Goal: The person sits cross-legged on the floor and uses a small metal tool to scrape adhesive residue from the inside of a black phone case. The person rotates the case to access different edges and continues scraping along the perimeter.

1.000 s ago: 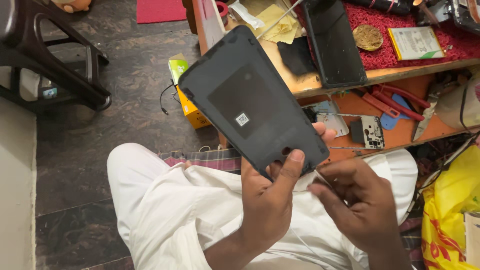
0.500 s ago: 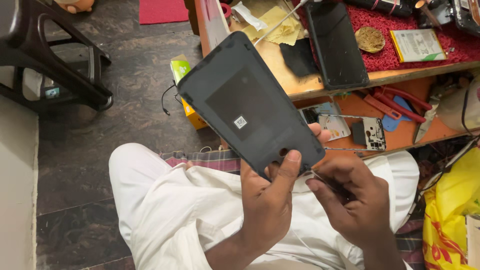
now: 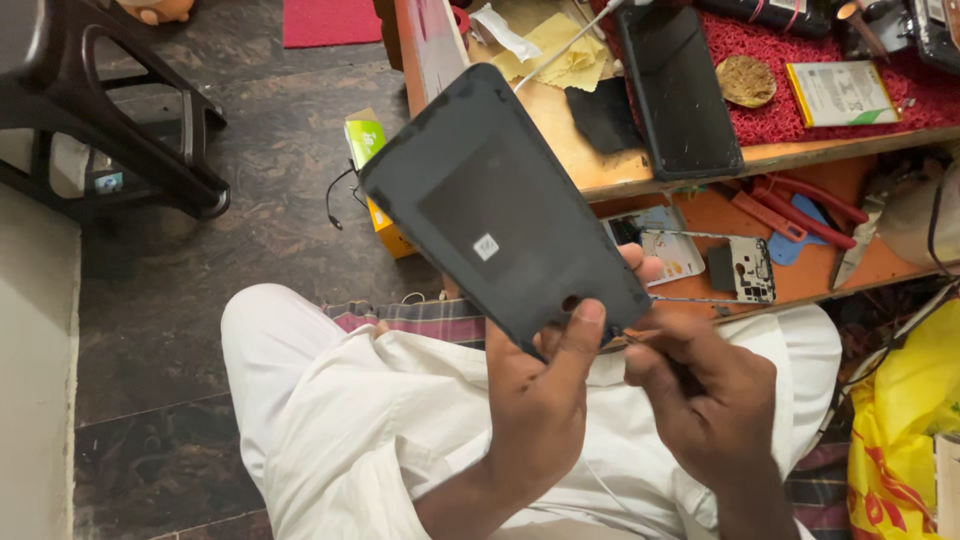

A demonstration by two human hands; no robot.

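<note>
Left hand (image 3: 540,400) clamped on the lower end of the dark tablet back (image 3: 500,210), thumb across its face, held tilted above the lap much as half a second ago. Right hand (image 3: 705,400) fingers pinched together on a thin tool (image 3: 630,338) at the tablet's lower corner, slightly closer than before. Beyond, a dark phone (image 3: 678,90) on the wooden bench (image 3: 800,152).

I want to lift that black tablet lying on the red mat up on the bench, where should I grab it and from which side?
Grip the black tablet across its two long edges near the lower end, reaching in from the bench's front edge. It lies flat, glass up, with that end at the red mat border, and a white cable crowds its upper left.
</note>
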